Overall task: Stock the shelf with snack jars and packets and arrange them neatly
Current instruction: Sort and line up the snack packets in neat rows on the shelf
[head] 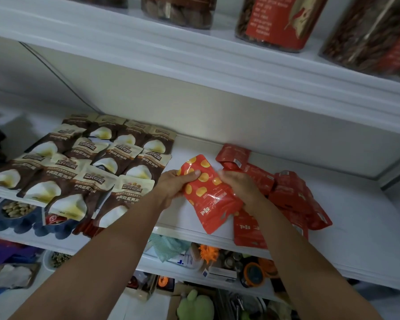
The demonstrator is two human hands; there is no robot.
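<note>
Middle shelf [356,227], white, centre of frame: brown-and-cream packets [97,172] lie flat in overlapping rows on its left part, and the front ones reach past the front edge. Red packets [291,192] lie in a loose, overlapping heap on its right part. Upper shelf [148,54], top of frame: clear jars [275,21] with brown contents stand upright.

You faced a white shelving unit, and its middle shelf [333,227] ran as a broad, smooth white board. Above the middle shelf lay another white board [148,54]. Behind the middle shelf stood a plain pale back wall [194,107] (a thin dark cable [56,73] slanted across it, above the shelf's left end). Below the middle shelf a lower board [62,247] showed white too. The light was soft and even.
</note>
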